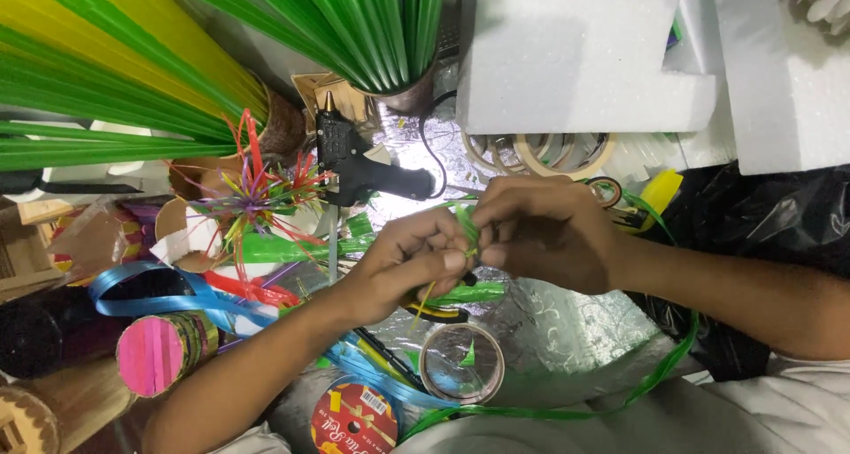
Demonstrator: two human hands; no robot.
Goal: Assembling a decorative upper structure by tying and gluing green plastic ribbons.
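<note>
While a green ribbon [567, 411] is trailing across the person's lap nearest the camera, beside a clear tape roll [461, 363] and a red ribbon spool [354, 419], the left hand [403, 268] and right hand [540, 232] are meeting over the silver foil sheet [549, 321]. Both are pinching a folded green ribbon piece [467, 228], which is standing upright between the touching fingertips [453, 261]. Beyond them a black glue gun [359, 162] is lying, with white foam blocks [575, 55] and green pleated fans [381, 20] farthest off.

A foil-covered work surface [549, 321] bearing a black glue gun [354, 157], clear tape roll [461, 363], ribbon spools [354, 419] and white foam blocks [567, 55]
</note>
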